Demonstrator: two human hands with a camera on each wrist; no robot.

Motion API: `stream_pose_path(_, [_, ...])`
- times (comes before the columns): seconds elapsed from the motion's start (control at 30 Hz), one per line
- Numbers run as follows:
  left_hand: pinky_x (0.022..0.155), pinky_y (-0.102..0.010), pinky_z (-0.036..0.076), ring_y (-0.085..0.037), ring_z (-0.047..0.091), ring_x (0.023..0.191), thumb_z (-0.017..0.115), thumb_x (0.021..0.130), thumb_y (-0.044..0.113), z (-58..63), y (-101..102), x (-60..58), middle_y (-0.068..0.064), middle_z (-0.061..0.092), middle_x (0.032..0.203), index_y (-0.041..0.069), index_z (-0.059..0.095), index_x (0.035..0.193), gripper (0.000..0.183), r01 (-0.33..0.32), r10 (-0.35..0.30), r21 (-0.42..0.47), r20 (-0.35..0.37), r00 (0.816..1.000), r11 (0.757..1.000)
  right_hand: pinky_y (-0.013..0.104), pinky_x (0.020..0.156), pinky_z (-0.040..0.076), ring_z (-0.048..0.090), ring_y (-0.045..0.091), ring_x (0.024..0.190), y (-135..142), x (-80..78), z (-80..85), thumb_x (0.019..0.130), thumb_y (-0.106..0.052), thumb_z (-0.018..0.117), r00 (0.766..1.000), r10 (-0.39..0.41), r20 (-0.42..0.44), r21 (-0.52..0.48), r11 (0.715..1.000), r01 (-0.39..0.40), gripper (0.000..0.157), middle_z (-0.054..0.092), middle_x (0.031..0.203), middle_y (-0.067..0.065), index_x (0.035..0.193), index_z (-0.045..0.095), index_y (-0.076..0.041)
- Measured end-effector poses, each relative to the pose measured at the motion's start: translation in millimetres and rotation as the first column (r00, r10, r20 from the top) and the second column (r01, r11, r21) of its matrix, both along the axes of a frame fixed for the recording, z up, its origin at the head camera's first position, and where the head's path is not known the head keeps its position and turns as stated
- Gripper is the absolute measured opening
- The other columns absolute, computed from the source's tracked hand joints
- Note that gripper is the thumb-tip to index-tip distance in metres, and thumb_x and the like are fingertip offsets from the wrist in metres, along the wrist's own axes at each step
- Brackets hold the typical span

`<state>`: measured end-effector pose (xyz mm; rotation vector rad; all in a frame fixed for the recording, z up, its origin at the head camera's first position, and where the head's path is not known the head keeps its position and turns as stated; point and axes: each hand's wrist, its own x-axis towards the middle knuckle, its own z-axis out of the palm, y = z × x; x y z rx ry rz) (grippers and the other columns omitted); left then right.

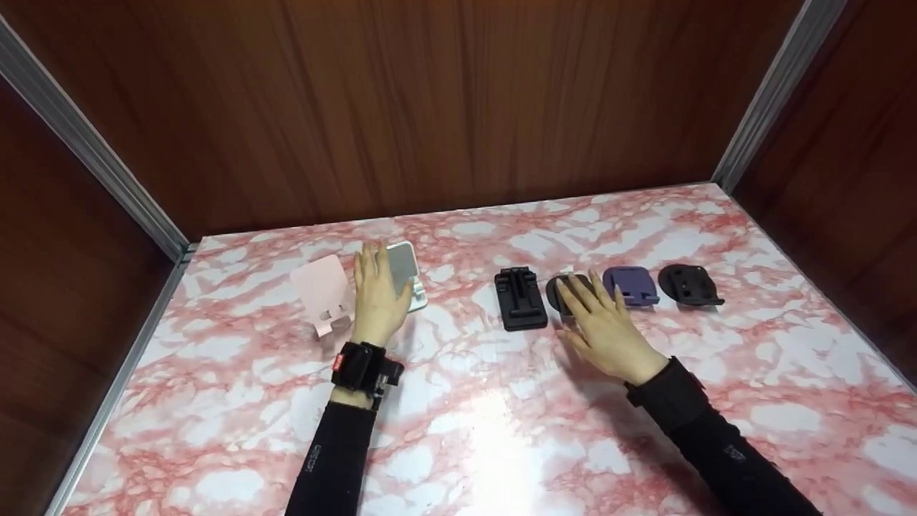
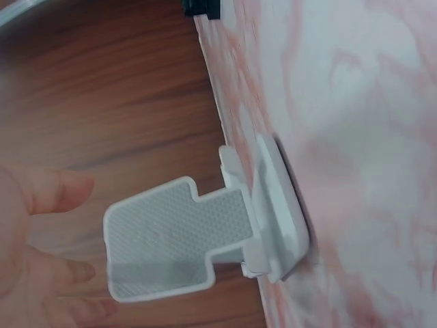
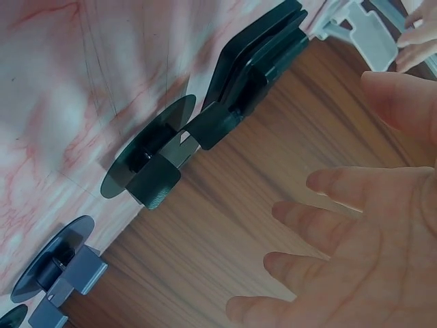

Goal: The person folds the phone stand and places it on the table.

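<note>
Stiffness and lightness seem likely in the white, grey-padded plastic folding stand (image 2: pixel 160 239); grip its base (image 2: pixel 281 205) by the sides. Your left hand (image 1: pixel 380 301) and right hand (image 1: pixel 605 330) reach out, fingers extended, empty.

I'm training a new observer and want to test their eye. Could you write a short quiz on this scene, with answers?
1. Which is nearest the person's bare left hand?
A) black, rectangular, plastic-looking stand
B) white, plastic-looking stand with an angular grey pad
C) silver, straight, metal-looking strip at the right rear corner

2. True or false: the person's bare right hand has its fingers spread.

3. In the head view, what sits immediately left of the black, round-based, metal-looking stand at the far right?

Key: 1. B; 2. true; 3. the purple, round-based, metal-looking stand.
</note>
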<state>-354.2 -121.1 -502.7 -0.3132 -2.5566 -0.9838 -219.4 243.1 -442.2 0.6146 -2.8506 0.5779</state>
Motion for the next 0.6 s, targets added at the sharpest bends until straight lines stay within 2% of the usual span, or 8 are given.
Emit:
stream_pose_path(0.1, [0.136, -0.066, 0.018, -0.064, 0.021, 0.16, 0.071, 0.103, 0.013, 24.9, 3, 15.8, -0.043, 0.016, 0.175, -0.018, 0.022, 0.167, 0.087, -0.012, 0.009, 0.057, 0.066, 0.998, 0.998, 0.087, 0.125, 0.013, 0.02, 0.066, 0.159, 1, -0.5, 0.0, 0.109, -0.014, 0.069, 1.0, 0.009, -0.008, -0.009, 1.0, -0.009, 0.066, 0.035, 0.17, 0.039, 0.164, 0.042, 0.012])
stream_pose_path(0.23, [0.131, -0.063, 0.032, -0.062, 0.04, 0.152, 0.069, 0.103, 0.006, 58.6, 8, 40.5, -0.045, 0.027, 0.17, -0.02, 0.019, 0.166, 0.084, -0.061, 0.046, 0.092, 0.157, 0.986, 0.994, 0.087, 0.124, 0.014, 0.021, 0.067, 0.158, 1, -0.9, -0.3, 0.107, -0.012, 0.071, 1.0, 0.018, -0.02, -0.019, 1.0, -0.018, 0.066, 0.036, 0.168, 0.04, 0.163, 0.043, 0.012])
stream_pose_path(0.33, [0.126, -0.063, 0.041, -0.062, 0.05, 0.143, 0.068, 0.102, 0.002, 56.7, 8, 41.0, -0.047, 0.041, 0.161, -0.019, 0.026, 0.165, 0.078, -0.08, 0.067, 0.095, 0.129, 0.989, 0.992, 0.087, 0.125, 0.014, 0.021, 0.067, 0.158, 1, -1.1, -1.1, 0.107, -0.012, 0.07, 1.0, 0.018, -0.02, -0.013, 1.0, -0.018, 0.066, 0.036, 0.168, 0.041, 0.162, 0.043, 0.013])
stream_pose_path(0.4, [0.122, -0.064, 0.045, -0.062, 0.055, 0.137, 0.067, 0.101, -0.002, 53.9, 7, 40.3, -0.047, 0.049, 0.153, -0.019, 0.034, 0.16, 0.07, -0.076, 0.067, 0.107, 0.084, 0.994, 0.991, 0.086, 0.125, 0.014, 0.021, 0.067, 0.158, 0, -1.0, -1.3, 0.108, -0.011, 0.07, 1.0, 0.018, -0.018, -0.009, 1.0, -0.019, 0.066, 0.035, 0.168, 0.042, 0.162, 0.043, 0.013])
stream_pose_path(0.5, [0.117, -0.066, 0.049, -0.062, 0.06, 0.13, 0.066, 0.101, -0.008, 49.8, 6, 38.8, -0.047, 0.057, 0.142, -0.021, 0.042, 0.15, 0.056, -0.061, 0.058, 0.121, 0.023, 0.998, 0.991, 0.086, 0.125, 0.014, 0.021, 0.067, 0.158, 0, -1.3, -2.4, 0.107, -0.012, 0.07, 1.0, 0.018, -0.019, -0.007, 1.0, -0.019, 0.066, 0.035, 0.168, 0.042, 0.162, 0.043, 0.013])
stream_pose_path(0.6, [0.115, -0.066, 0.051, -0.061, 0.062, 0.127, 0.065, 0.101, -0.011, 47.2, 5, 37.8, -0.044, 0.061, 0.138, -0.018, 0.047, 0.145, 0.048, -0.057, 0.057, 0.133, 0.006, 0.998, 0.989, 0.086, 0.125, 0.014, 0.022, 0.068, 0.157, 0, -1.3, -2.9, 0.107, -0.011, 0.07, 1.0, 0.022, -0.022, -0.013, 1.0, -0.022, 0.066, 0.036, 0.167, 0.043, 0.162, 0.043, 0.013])
